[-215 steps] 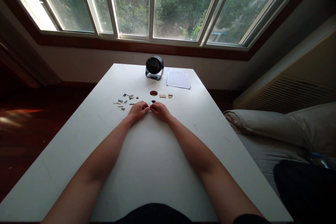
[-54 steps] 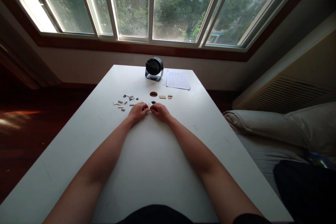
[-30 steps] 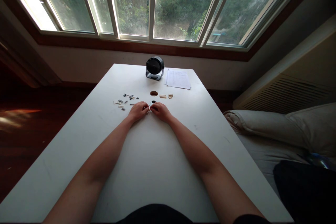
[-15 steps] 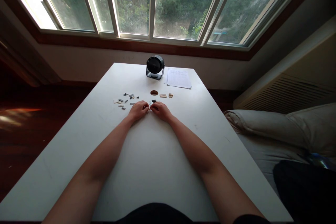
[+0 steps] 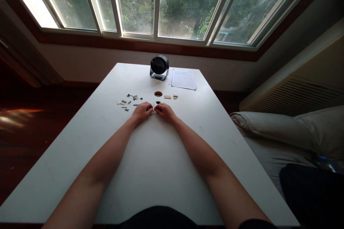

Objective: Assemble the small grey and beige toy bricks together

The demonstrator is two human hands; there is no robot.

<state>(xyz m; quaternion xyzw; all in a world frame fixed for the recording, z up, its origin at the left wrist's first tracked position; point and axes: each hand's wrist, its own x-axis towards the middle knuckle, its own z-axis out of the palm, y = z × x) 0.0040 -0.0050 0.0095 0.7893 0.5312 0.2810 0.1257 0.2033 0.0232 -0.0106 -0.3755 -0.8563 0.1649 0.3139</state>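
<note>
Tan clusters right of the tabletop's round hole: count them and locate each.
2: the longer cluster sits beside the hole, the shorter cluster to its right. Both lie beyond the right hand, which could hide more.

Right sleeve (image 5: 256,223): I am wearing it short, black, curving at its edge | Torso garment (image 5: 159,217): I am wearing it black, rounded in outline | Left hand (image 5: 142,111), right hand (image 5: 166,113): I am showing both bare, forearms (image 5: 115,151) likewise

On our white table (image 5: 161,171) we see a round black device (image 5: 158,66), paper sheets (image 5: 184,79), tan pieces (image 5: 167,97) and scattered small parts (image 5: 124,101), seemingly toy bricks.
</note>
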